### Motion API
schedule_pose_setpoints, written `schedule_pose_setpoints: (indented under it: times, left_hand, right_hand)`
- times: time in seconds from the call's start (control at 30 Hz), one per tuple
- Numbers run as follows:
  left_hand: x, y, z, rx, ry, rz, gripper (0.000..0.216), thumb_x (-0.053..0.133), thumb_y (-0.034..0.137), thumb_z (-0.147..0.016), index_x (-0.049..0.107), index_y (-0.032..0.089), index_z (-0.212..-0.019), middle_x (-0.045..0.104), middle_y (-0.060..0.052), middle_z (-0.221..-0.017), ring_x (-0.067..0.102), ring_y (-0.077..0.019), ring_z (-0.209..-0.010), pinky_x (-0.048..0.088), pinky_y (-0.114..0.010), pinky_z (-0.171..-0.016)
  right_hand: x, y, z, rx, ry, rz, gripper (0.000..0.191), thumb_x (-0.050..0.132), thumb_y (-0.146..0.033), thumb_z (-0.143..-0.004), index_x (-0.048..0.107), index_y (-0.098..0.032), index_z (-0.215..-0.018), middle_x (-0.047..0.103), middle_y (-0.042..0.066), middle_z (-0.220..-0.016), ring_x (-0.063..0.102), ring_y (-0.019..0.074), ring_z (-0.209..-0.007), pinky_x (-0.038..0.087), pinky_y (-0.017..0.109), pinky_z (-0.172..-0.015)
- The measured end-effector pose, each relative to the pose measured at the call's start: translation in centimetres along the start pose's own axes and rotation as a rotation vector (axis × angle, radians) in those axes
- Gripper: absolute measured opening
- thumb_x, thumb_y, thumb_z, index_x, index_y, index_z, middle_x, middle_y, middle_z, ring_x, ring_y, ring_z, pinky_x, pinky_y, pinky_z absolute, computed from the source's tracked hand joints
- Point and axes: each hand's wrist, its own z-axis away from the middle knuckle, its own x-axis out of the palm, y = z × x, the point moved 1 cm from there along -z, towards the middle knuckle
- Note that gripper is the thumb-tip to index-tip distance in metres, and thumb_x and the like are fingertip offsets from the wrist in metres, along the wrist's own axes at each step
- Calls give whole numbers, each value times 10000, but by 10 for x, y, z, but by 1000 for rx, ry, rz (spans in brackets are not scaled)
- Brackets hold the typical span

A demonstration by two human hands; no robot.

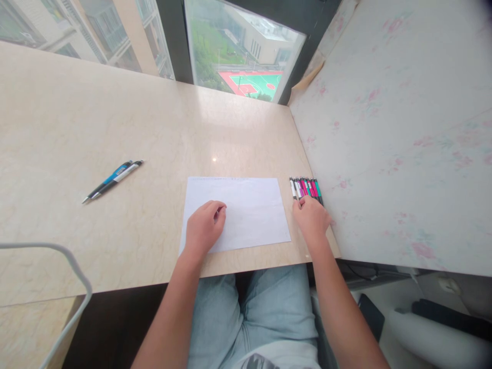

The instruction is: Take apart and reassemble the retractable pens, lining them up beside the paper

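A sheet of white paper (249,210) lies near the table's front edge. My left hand (205,223) rests on its left part, fingers curled in and nothing visible in them. To the right of the paper, several pens (307,187) with white, purple, pink and green barrels lie side by side in a row against the wall. My right hand (311,218) is at the near ends of this row, thumb and forefinger pinched on a pen there. The hand covers the lower parts of the pens.
Two more pens, one blue and black (109,179) and one white and black (121,177), lie together on the left of the marbled table (161,133). A grey cable (82,277) loops over the front left. The flowered wall (384,128) bounds the right side; windows stand behind.
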Motion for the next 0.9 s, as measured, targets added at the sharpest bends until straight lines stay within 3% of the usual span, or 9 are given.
schedule_pose_setpoints:
  times: [0.13, 0.23, 0.37, 0.67, 0.73, 0.9]
  left_hand:
    - [0, 0, -1, 0, -3, -8, 176, 470, 270, -942, 638, 222, -918, 711, -32, -882, 626, -184, -758, 435, -306, -676]
    - [1, -1, 0, 3, -3, -5, 173, 468, 260, -945, 634, 217, -925, 711, -37, -888, 626, -181, -762, 446, -307, -696]
    - [2, 1, 3, 14, -14, -3, 173, 465, 235, -949, 635, 208, -934, 706, -38, -890, 623, -176, -772, 454, -313, -717]
    - [-6, 2, 2, 2, -7, 90, 144, 508, 212, -929, 650, 199, -944, 718, -36, -895, 632, -157, -751, 479, -295, -710]
    - [-12, -2, 3, 4, 28, 114, 154, 511, 218, -927, 659, 198, -963, 729, -42, -913, 640, -158, -754, 489, -290, -706]
    - [-31, -22, 13, -35, 52, 32, 202, 519, 310, -935, 683, 202, -985, 736, -40, -910, 630, -158, -703, 497, -292, -681]
  right_hand:
    - [-3, -2, 18, 10, 38, -105, 210, 564, -374, -910, 698, -212, -898, 700, 67, -797, 556, 178, -645, 271, 291, -593]
    - [2, -7, 44, -124, 71, -235, 228, 540, -354, -919, 653, -214, -780, 669, 29, -727, 531, 161, -625, 262, 286, -583]
    - [19, -4, 80, -316, 101, -410, 375, 471, -401, -949, 579, -216, -641, 605, 28, -623, 530, 168, -605, 344, 296, -614]
    - [35, 6, 94, -279, 171, -594, 381, 500, -426, -934, 628, -198, -656, 635, 42, -616, 534, 159, -557, 398, 288, -599]
    - [35, 6, 91, -257, 161, -593, 371, 492, -410, -934, 674, -180, -708, 656, 48, -638, 561, 162, -584, 400, 280, -603]
    - [36, 6, 71, -136, 114, -425, 334, 503, -305, -908, 744, -181, -1102, 754, 76, -848, 635, 190, -721, 390, 284, -647]
